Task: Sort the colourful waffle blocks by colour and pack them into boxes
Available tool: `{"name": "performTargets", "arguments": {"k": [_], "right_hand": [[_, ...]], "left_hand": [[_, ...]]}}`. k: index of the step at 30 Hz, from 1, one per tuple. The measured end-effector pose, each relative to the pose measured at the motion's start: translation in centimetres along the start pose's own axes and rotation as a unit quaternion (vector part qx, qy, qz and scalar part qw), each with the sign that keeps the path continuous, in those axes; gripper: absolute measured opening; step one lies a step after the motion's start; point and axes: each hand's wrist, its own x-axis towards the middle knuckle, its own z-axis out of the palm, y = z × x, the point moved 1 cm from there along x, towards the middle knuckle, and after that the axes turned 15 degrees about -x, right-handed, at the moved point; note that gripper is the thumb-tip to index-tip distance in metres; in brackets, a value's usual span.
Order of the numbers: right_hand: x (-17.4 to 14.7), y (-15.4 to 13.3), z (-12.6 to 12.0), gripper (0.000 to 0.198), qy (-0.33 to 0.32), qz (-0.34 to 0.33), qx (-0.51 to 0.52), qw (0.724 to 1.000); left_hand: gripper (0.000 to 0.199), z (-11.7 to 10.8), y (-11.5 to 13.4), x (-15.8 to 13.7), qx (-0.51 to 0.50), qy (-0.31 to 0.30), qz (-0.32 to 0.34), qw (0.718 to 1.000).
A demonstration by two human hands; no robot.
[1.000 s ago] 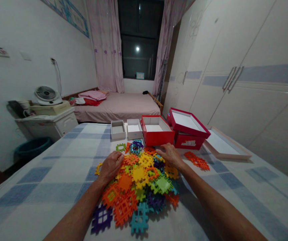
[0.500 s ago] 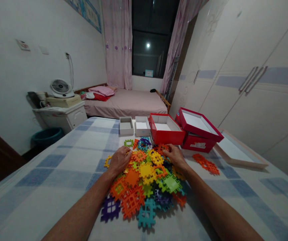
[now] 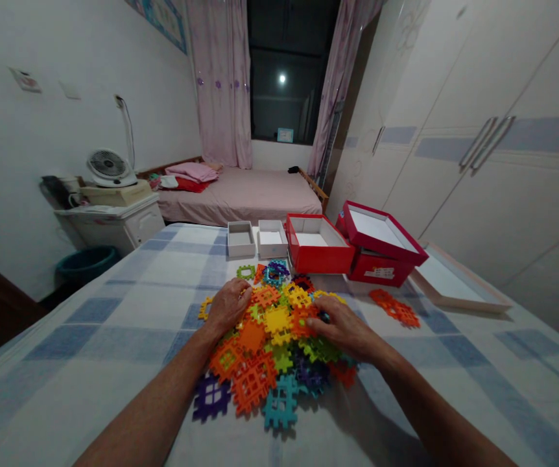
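Note:
A heap of colourful interlocking plastic tiles with notched edges lies on the bed cover. My left hand (image 3: pixel 231 305) rests at the left side of the heap, fingers curled down; what is under them is hidden. My right hand (image 3: pixel 340 326) reaches in from the right, thumb and fingers closed at an orange tile (image 3: pixel 301 319). Between the hands are a yellow tile (image 3: pixel 277 320) and a solid orange tile (image 3: pixel 251 336). Nearer me lie an orange lattice tile (image 3: pixel 254 383), a purple tile (image 3: pixel 211 396) and a teal tile (image 3: pixel 280 401).
Behind the heap stand a grey-lined box (image 3: pixel 241 250), a white box (image 3: pixel 272 250) and a red open box (image 3: pixel 322 259). A crimson lid (image 3: pixel 381 232) sits tilted on another red box (image 3: pixel 381 271). Joined orange tiles (image 3: pixel 394 308) and a shallow tray (image 3: pixel 464 295) are at right.
My right hand has moved nearer me and inward over the heap, from its far right edge to the orange tile. My left hand stays in about the same place. The view has shifted slightly.

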Motion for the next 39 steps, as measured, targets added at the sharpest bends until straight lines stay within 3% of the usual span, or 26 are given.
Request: {"name": "performTargets", "arguments": {"k": [3, 6, 9, 12, 17, 20, 22, 25, 28, 30, 34, 39], "right_hand": [[0.1, 0.5, 0.7, 0.025, 0.027, 0.029, 0.036, 0.999], [0.1, 0.8, 0.6, 0.024, 0.032, 0.025, 0.141, 0.989], [-0.1, 1.0, 0.0, 0.025, 0.017, 0.023, 0.273, 0.962], [-0.2, 3.0, -0.7, 0.028, 0.076, 0.069, 0.336, 0.936], [-1.0, 11.7, -1.8, 0.037, 0.193, 0.191, 0.311, 0.911], [-1.9, 16.8, -2.4, 0.034, 0.228, 0.282, 0.209, 0.908], [-2.2, 18.3, -2.8, 0.033, 0.265, 0.316, 0.107, 0.905], [-1.4, 17.2, -2.9, 0.037, 0.282, 0.296, -0.02, 0.912], [1.4, 13.5, -1.9, 0.034, 0.17, 0.201, -0.038, 0.964], [3.8, 10.7, -0.7, 0.029, 0.11, 0.154, -0.022, 0.982], [7.9, 6.7, 1.9, 0.032, 0.066, 0.13, -0.02, 0.989], [9.5, 5.4, 3.9, 0.032, 0.054, 0.145, 0.011, 0.988]], "left_hand": [[0.029, 0.0, 0.0, 0.0, 0.003, 0.002, 0.003, 1.0], [0.029, 0.0, -0.1, 0.0, 0.006, 0.004, 0.004, 1.0], [0.03, 0.0, -0.1, 0.1, 0.006, 0.003, 0.003, 1.0], [0.03, 0.0, -0.1, 0.1, 0.004, 0.003, 0.004, 1.0], [0.031, 0.0, -0.1, 0.1, 0.004, -0.005, -0.003, 1.0], [0.032, 0.0, -0.2, 0.1, 0.007, -0.009, -0.01, 1.0], [0.033, 0.0, -0.3, 0.1, 0.005, -0.01, -0.008, 1.0], [0.033, 0.0, -0.4, 0.1, 0.0, -0.013, -0.003, 1.0], [0.032, 0.1, -0.5, 0.1, 0.001, -0.015, -0.003, 1.0], [0.032, 0.0, -0.5, 0.1, 0.003, -0.015, -0.004, 1.0], [0.031, 0.0, -0.4, 0.1, -0.003, -0.004, 0.002, 1.0], [0.028, -0.2, 0.2, 0.1, -0.034, 0.034, 0.061, 0.997]]}}
